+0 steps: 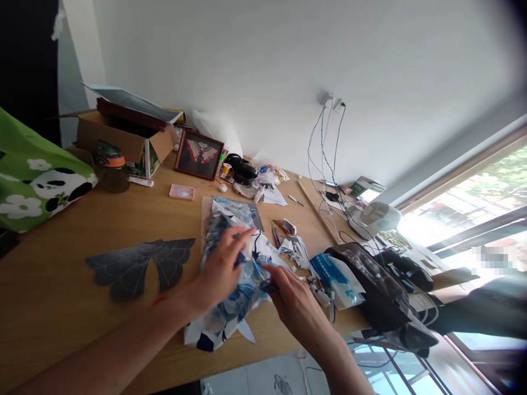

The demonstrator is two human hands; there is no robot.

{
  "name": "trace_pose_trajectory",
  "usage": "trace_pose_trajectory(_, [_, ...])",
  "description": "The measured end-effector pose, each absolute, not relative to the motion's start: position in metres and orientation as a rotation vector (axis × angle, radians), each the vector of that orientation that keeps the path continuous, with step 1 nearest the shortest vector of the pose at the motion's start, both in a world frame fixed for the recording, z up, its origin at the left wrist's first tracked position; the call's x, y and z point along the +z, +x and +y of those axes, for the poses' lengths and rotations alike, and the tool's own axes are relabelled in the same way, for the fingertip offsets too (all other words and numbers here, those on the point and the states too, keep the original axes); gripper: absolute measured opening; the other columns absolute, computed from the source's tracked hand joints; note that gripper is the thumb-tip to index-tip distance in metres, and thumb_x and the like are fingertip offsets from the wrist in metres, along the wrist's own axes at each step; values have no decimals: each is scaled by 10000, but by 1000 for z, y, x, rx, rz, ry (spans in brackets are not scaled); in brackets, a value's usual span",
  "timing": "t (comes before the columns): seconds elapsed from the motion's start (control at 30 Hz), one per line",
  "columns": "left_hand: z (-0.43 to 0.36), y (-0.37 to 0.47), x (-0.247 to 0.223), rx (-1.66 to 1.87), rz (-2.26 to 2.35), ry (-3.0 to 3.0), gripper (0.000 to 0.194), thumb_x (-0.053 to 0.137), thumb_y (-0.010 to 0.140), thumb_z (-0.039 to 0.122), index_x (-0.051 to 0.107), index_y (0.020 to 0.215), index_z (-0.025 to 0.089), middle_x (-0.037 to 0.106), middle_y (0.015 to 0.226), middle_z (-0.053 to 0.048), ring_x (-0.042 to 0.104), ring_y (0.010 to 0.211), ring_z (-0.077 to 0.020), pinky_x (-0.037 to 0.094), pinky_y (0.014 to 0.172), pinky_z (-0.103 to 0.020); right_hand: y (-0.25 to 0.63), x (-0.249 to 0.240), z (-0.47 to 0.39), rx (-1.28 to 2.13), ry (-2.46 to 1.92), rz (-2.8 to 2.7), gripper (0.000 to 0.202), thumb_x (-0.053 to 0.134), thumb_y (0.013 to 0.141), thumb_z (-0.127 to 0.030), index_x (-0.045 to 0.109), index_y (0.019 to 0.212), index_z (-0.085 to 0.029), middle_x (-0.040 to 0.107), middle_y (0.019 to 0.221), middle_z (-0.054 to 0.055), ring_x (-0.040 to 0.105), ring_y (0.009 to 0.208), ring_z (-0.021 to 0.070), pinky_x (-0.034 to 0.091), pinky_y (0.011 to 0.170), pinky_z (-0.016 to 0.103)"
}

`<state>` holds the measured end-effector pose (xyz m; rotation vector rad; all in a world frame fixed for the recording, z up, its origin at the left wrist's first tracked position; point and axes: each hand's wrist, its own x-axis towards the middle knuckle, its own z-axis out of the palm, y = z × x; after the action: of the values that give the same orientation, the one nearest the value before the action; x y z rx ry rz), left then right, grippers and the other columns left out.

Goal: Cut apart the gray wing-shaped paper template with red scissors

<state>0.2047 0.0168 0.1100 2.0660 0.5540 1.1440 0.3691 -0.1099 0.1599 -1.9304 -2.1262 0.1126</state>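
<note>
A pile of blue, white and navy patterned fabric pieces (242,302) lies on the table in front of me, over a grey and tan flat backing. Above its left side is my left hand (224,260), its thumb and fingers apart, with fabric beneath them. My right hand (290,293) is at the pile's right edge, fingers curled and pinched on a blue fabric piece (267,286). Left of the pile lies a dark grey wing-shaped cutout (142,266) with pale lines. Small tools (276,236) and white scraps (292,252) sit to the right.
A framed winged design (200,154), a pink tray (181,191), a bottle (111,170) and a cardboard box (123,137) stand farther back. A blue-and-white packet (335,280) and dark bag (370,280) are at the right. A green panda bag (41,181) is at the left.
</note>
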Motion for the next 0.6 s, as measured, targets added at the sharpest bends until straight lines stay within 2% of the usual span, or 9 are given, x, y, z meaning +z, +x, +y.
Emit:
trace_pose_trajectory(0.1, [-2, 229, 115, 1076, 390, 2042, 1115, 412, 609, -96, 118, 1501, 506, 308, 1510, -44, 320, 1431, -255, 429, 1124, -465, 365, 161, -81, 65, -1803, -2130, 598, 427, 824, 3, 364, 1391, -177, 639, 1054, 110, 619, 960, 238, 521, 815, 360])
trace_pose_trajectory(0.17, [-2, 231, 112, 1078, 403, 1985, 1134, 405, 603, -105, 92, 1495, 521, 224, 1563, -21, 241, 1468, -256, 430, 1121, -470, 367, 162, -68, 70, -1815, -2155, 567, 437, 821, 5, 421, 1359, -174, 645, 1038, 101, 630, 924, 228, 519, 797, 345])
trace_pose_trajectory(0.23, [2, 227, 106, 1063, 427, 1913, 1098, 441, 643, -81, 92, 1492, 522, 176, 1590, -7, 252, 1464, -267, 475, 1078, -451, 370, 166, -61, 75, -1849, -2185, 475, 472, 829, -4, 534, 1264, -184, 645, 986, 79, 634, 857, 204, 509, 765, 312])
trace_pose_trajectory(0.33, [5, 222, 98, 1063, 439, 1864, 998, 553, 727, 18, 122, 1500, 481, 170, 1602, -21, 275, 1451, -295, 459, 1083, -464, 374, 174, -54, 34, -1905, -2182, 259, 534, 850, -34, 662, 1025, -175, 631, 906, 59, 628, 803, 184, 482, 729, 277])
trace_pose_trajectory(0.4, [4, 222, 93, 1084, 432, 1845, 951, 571, 750, 43, 148, 1505, 439, 187, 1599, -33, 259, 1456, -297, 410, 1117, -483, 375, 178, -49, 16, -1945, -2151, 194, 567, 858, -50, 680, 964, -166, 639, 910, 62, 628, 792, 178, 468, 728, 270])
trace_pose_trajectory(0.53, [4, 227, 93, 1123, 455, 1803, 984, 439, 708, -67, 126, 1517, 399, 148, 1613, -32, 222, 1472, -270, 365, 1142, -468, 372, 183, -43, 108, -1925, -2251, 380, 582, 874, -64, 621, 1211, -235, 661, 978, 49, 641, 848, 181, 457, 751, 260])
trace_pose_trajectory(0.6, [7, 228, 98, 1119, 499, 1822, 1023, 412, 677, -92, 101, 1525, 388, 87, 1630, -30, 175, 1486, -276, 320, 1164, -481, 370, 184, -42, 128, -1893, -2328, 383, 556, 898, -77, 622, 1228, -258, 655, 952, 46, 643, 849, 180, 453, 736, 251])
